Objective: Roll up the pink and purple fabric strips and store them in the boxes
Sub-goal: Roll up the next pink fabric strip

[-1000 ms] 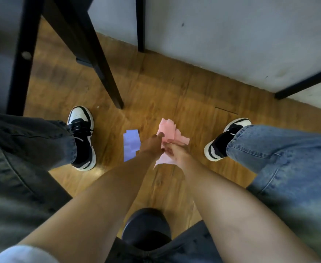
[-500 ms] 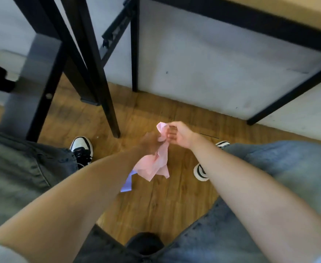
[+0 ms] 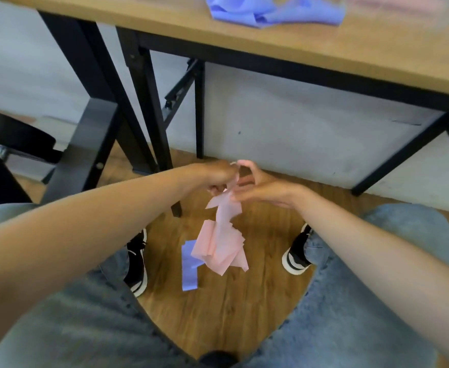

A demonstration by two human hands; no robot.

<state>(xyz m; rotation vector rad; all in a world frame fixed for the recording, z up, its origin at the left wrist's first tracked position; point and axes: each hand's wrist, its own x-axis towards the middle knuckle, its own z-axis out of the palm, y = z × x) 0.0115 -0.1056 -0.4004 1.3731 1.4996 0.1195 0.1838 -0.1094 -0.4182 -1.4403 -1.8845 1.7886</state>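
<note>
A bunch of pink fabric strips [image 3: 222, 243] hangs in the air between my knees, below the table edge. My left hand [image 3: 215, 176] is closed around the top of the bunch. My right hand [image 3: 255, 185] pinches the same top end with thumb and fingers, touching the left hand. One purple strip [image 3: 188, 269] lies flat on the wooden floor under the pink bunch. A heap of purple fabric [image 3: 271, 9] lies on the wooden table top [image 3: 364, 49] at the far edge of view. No box is in view.
Black table legs [image 3: 143, 102] and braces stand ahead and to the left; another brace [image 3: 398, 155] slants at the right. My two shoes [image 3: 137, 258] [image 3: 296, 251] rest on the wooden floor beside the purple strip. A dark stool [image 3: 13, 136] is at far left.
Both hands have lifted the pink strips from the floor up toward the table edge. The view has tilted up, so the table top and its purple heap now show.
</note>
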